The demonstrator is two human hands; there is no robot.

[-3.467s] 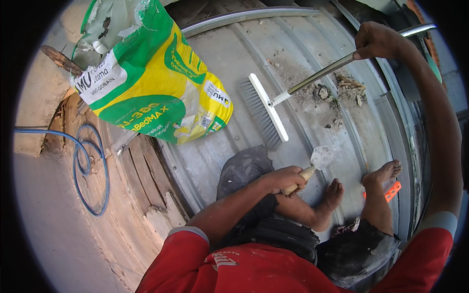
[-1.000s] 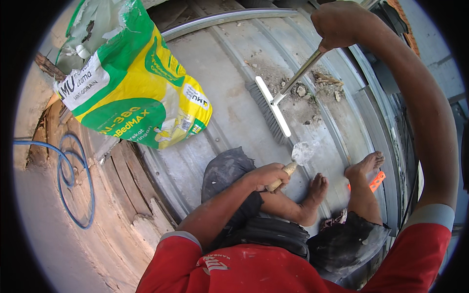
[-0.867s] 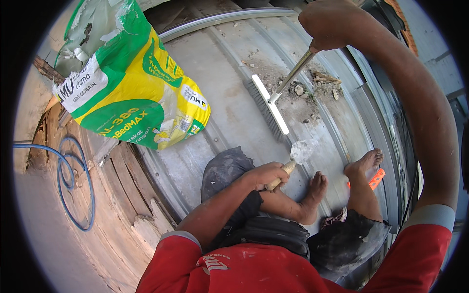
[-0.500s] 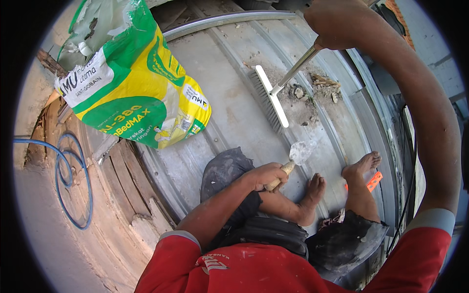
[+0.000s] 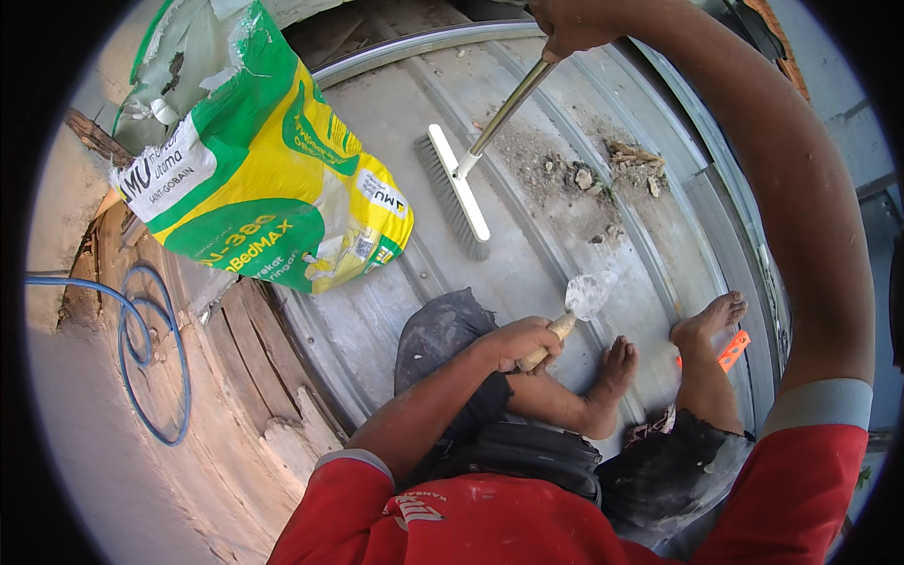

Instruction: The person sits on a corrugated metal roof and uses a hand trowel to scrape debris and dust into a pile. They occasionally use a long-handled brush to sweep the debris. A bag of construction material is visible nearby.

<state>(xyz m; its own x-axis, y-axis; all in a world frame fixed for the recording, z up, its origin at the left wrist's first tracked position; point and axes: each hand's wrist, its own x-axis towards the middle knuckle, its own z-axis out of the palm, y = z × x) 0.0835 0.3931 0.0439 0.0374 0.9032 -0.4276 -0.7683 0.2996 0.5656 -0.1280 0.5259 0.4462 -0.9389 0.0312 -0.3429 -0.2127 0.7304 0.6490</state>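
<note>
My right hand (image 5: 584, 24), at the top of the view, is closed around the metal handle of a broom (image 5: 459, 179). The broom's white head with grey bristles rests on a ribbed metal sheet (image 5: 377, 122), left of a patch of debris. Low in the middle, my left hand (image 5: 527, 347) grips the wooden handle of a trowel (image 5: 589, 295). The trowel's small blade is coated pale and points away from me, above the sheet and near my bare foot.
A torn green and yellow bag (image 5: 273, 179) stands at the left. Beside it, a blue hose (image 5: 179, 330) lies coiled near wooden boards (image 5: 240, 348). Grit and broken pieces (image 5: 589, 179) lie on the sheet. An orange perforated piece (image 5: 733, 350) sits by my right foot.
My right hand has moved left with the broom, and its head has shifted left across the sheet, toward the bag and away from the debris. My left hand still holds the trowel.
</note>
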